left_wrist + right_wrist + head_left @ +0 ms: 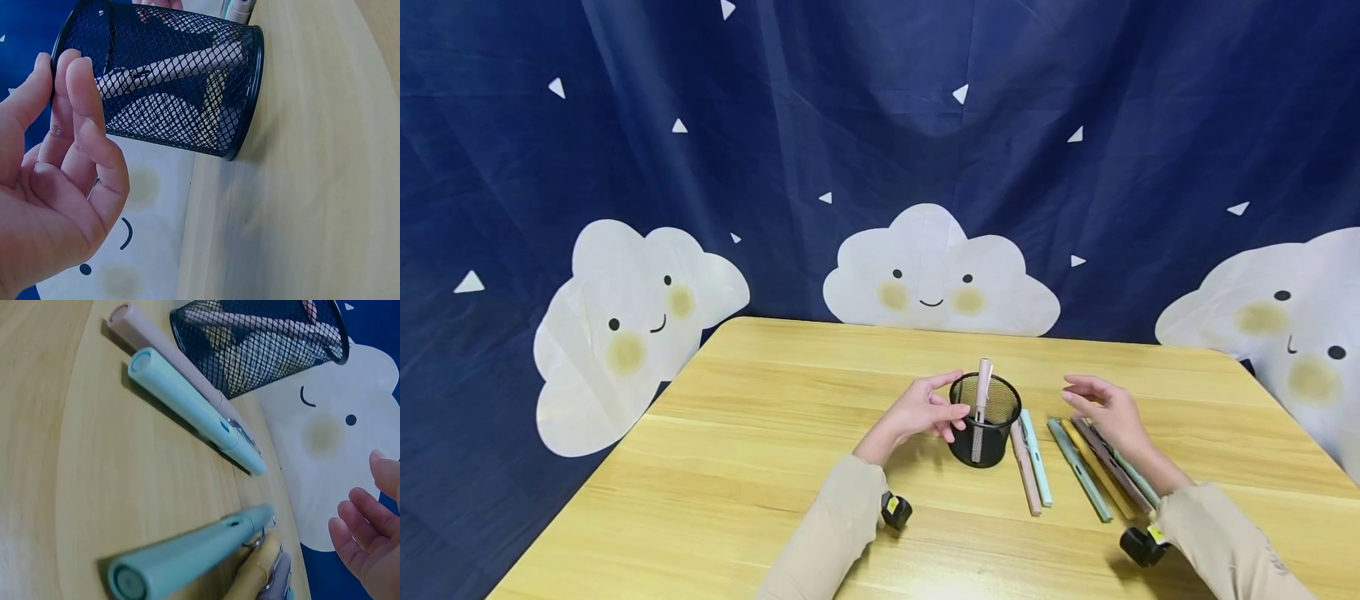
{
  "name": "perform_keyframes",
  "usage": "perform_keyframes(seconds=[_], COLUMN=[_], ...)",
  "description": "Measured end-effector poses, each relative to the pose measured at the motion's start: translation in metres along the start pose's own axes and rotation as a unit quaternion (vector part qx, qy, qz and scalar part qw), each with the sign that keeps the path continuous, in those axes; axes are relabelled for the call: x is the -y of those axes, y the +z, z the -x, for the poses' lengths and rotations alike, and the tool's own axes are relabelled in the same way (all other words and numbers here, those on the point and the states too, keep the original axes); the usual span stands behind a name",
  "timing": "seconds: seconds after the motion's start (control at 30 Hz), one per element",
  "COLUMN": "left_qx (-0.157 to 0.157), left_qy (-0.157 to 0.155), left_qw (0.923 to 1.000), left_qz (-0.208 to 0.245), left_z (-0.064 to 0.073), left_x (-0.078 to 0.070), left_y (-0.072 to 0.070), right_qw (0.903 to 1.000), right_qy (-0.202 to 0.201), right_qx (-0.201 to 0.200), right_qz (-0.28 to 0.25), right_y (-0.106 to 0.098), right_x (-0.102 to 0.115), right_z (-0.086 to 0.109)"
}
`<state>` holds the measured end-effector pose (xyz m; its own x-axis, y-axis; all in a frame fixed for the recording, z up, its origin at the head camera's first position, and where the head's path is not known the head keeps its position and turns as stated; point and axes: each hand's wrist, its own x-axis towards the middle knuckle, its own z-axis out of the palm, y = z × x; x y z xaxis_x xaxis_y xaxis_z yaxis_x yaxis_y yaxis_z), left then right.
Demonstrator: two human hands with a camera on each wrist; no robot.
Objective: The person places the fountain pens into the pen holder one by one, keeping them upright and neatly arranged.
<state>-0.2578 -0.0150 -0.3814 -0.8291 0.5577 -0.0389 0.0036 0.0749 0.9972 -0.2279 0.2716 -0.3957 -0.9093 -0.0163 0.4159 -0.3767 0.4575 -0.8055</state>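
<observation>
My left hand (925, 408) grips the rim of a black mesh pen holder (1002, 437), which stands upright on the table. A pale pink pen (983, 379) leans inside it, its upper end above the rim. Just right of the holder lie another pink pen (1025, 468) and a light blue pen (1037, 458), side by side. Over a second group of pens hovers my right hand (1108, 408), fingers loosely bent and holding nothing. That group has a teal pen (1080, 471), a yellow pen (1101, 471), a purple-brown pen (1118, 473) and a green pen (1141, 482), partly hidden by the wrist.
The wooden table (715, 450) reaches back to a dark blue curtain (865, 100) printed with white clouds and small triangles. A black wrist camera (897, 511) sits at the left cuff, another black camera (1142, 547) at the right one.
</observation>
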Motion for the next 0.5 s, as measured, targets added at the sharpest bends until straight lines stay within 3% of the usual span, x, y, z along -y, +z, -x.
perform_keyframes(seconds=[0.5], left_qx=[0.002], left_qy=[-0.002], left_qw=[1.0000], left_qz=[0.007], left_z=[0.000], left_x=[-0.001], left_y=[-0.001], right_qw=[0.9994], right_qy=[0.018], right_qx=[0.008], right_qz=[0.029], right_y=[-0.019], right_x=[-0.012], right_z=[0.004])
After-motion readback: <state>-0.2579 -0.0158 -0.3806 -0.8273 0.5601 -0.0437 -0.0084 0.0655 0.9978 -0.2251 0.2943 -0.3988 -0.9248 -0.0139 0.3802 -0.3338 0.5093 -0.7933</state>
